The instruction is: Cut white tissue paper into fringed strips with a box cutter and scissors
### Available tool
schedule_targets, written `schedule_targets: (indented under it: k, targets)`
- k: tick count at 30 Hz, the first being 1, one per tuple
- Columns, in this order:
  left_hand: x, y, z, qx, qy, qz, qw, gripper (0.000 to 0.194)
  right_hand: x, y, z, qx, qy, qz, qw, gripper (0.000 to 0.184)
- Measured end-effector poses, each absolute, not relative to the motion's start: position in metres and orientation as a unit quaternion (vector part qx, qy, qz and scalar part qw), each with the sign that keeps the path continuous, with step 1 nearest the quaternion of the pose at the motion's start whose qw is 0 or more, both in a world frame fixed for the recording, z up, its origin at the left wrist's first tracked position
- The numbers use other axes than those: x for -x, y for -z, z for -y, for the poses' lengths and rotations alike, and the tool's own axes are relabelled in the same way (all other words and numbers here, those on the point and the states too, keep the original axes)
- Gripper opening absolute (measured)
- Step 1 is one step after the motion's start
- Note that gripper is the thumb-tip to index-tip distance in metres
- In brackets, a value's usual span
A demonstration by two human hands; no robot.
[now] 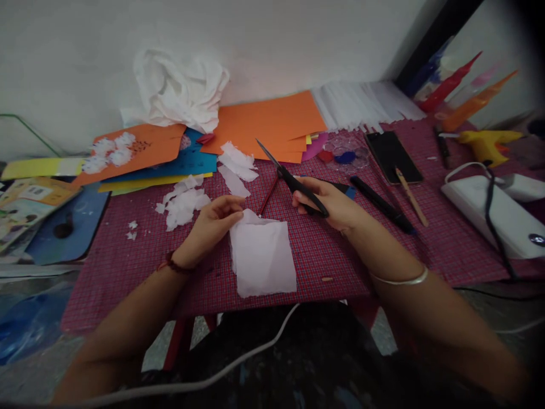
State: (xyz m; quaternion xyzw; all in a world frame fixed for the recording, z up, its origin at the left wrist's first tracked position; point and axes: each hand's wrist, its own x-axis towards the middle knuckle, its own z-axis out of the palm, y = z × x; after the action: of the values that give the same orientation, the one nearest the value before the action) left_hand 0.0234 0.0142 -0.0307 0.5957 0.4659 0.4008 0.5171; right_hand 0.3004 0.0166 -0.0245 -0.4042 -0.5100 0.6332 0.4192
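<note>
My right hand (326,204) grips a pair of black scissors (293,183), their blades pointing up and to the left above the table. With thumb and fingers my left hand (219,221) pinches the top left corner of a stack of thin white tissue paper (266,258). The stack lies near the table's front edge. Behind it are cut white paper strips (237,165) and a thin dark red stick (269,196). Crumpled white paper scraps (185,204) lie just left of my left hand.
Orange sheets (264,125) and a crumpled white cloth (181,91) line the wall. To the right are a phone (394,156), a black marker (381,204), a pencil (411,196), a yellow glue gun (487,145) and a white box with a cable (494,210).
</note>
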Motion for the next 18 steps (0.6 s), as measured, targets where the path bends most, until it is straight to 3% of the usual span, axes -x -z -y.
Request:
schedule_targets:
  k: [5,11,18]
  targets:
    - [-0.022,0.017,-0.015,-0.474,-0.550,-0.406,0.555,0.031,-0.300,0.024,-0.016,0.412,-0.629,0.513,0.415,0.052]
    - [-0.007,-0.009,-0.018,-0.397,-0.596,-0.406,0.567,0.034,-0.299,0.026,-0.017,0.416,-0.632,0.506,0.415,0.050]
    - [-0.007,-0.041,-0.014,-0.442,-0.645,-0.445,0.436,0.027,-0.299,0.028,-0.019,0.423,-0.609,0.518,0.426,0.046]
